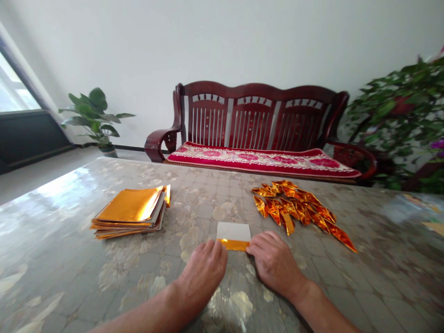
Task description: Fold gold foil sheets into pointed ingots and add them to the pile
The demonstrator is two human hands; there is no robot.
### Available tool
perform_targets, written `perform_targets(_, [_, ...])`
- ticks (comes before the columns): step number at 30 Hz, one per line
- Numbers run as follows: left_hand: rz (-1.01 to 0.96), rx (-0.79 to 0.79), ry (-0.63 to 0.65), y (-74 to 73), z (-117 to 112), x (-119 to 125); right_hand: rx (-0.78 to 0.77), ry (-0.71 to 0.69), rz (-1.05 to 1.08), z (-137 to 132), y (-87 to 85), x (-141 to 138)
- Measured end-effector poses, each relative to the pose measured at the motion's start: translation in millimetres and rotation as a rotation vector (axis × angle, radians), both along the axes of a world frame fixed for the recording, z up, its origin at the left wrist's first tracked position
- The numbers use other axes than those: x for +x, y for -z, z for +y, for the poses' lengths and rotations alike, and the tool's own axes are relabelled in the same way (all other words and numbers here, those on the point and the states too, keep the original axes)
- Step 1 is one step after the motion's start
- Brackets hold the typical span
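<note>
A small sheet of paper (233,232), white side up with a gold strip folded over its near edge, lies on the table (208,189) in front of me. My left hand (203,273) presses its fingers, held together, on the left end of the gold fold. My right hand (275,261) pinches the fold's right end. A stack of flat gold foil sheets (133,212) sits to the left. A pile of folded gold paper pieces (300,208) lies to the right, just beyond my right hand.
The table has a glossy patterned top. Behind it stands a dark red wooden bench (256,115) with a red floral cushion. A potted plant (93,118) stands at the back left and a leafy bush (405,115) at the right.
</note>
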State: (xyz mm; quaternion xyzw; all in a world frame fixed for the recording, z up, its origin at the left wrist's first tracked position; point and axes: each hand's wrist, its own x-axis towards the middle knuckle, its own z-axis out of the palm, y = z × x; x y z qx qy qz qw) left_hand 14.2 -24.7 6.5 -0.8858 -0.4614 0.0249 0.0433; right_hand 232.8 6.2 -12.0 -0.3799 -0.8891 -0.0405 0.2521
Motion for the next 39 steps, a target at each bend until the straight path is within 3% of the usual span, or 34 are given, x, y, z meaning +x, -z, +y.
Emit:
perform_targets(5, [0.001,0.009,0.003,0.8,0,-1,0.011,0.031,0.017,0,2.3,0])
perform_targets(12, [-0.013,0.012,0.002,4.8,0,0,-0.057,-0.045,-0.019,-7,-2.6,-8])
perform_targets(39, [-0.057,-0.018,0.03,-1.5,3,-5,0.019,-0.003,-0.001,4,-1.5,4])
